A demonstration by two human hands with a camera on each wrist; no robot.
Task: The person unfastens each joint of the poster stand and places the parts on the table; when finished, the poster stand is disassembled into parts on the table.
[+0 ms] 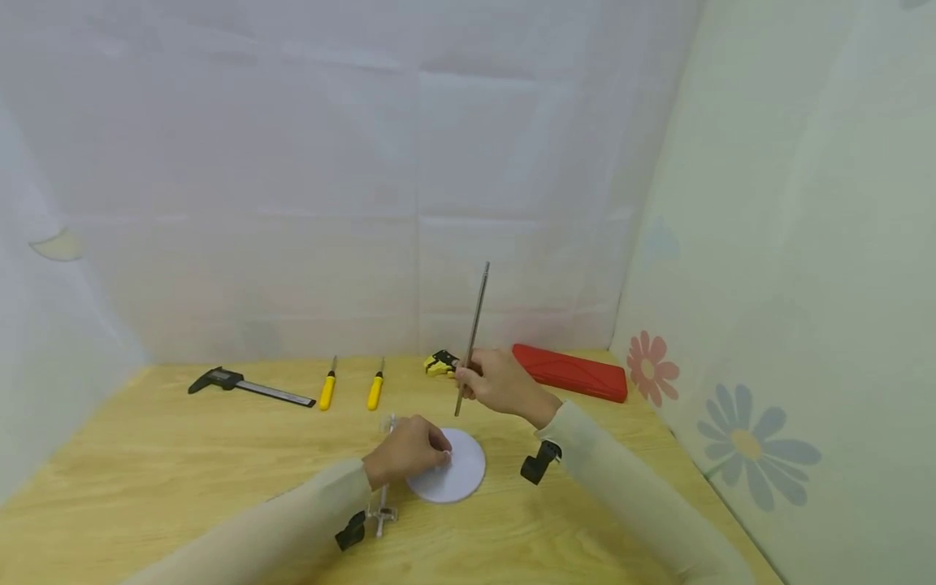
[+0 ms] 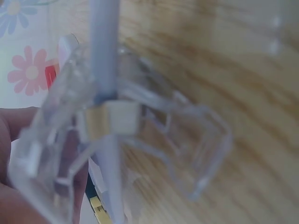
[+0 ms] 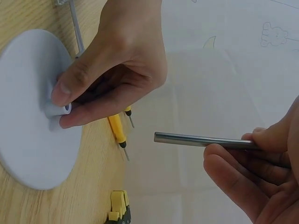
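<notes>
So nearest the camera, low in the head view, there's a clear plastic clamp [image 1: 383,512] lying on the wooden table [image 1: 146,479] right under the left forearm; the left wrist view is basically filled with it, blurry, with a pale rod running through it.

Just past that, lower middle of the frame, sits a white round disc [image 1: 457,471] flat on the table. The left hand [image 1: 409,451] is on its left edge, and the right wrist view shows it better: thumb and fingers are curled in and pinching a little white tube-shaped socket [image 3: 60,111] that stands up from the disc's middle. So that hand is closed around the socket, not loose.

A bit further in, dead centre, the right hand [image 1: 500,382] holds a thin metal rod [image 1: 474,333] in the air, nearly upright, leaning slightly right at the top. Fingers and thumb wrap the lower part, and a short end pokes out below the fist. The rod is clear of the disc, not touching it.

Farthest back, along the wall: a black digital caliper [image 1: 244,386] at the left, two yellow-handled screwdrivers [image 1: 351,390] side by side, a small yellow and black tool [image 1: 441,363] right behind the right hand, and a flat red case [image 1: 574,372] off to the right.
</notes>
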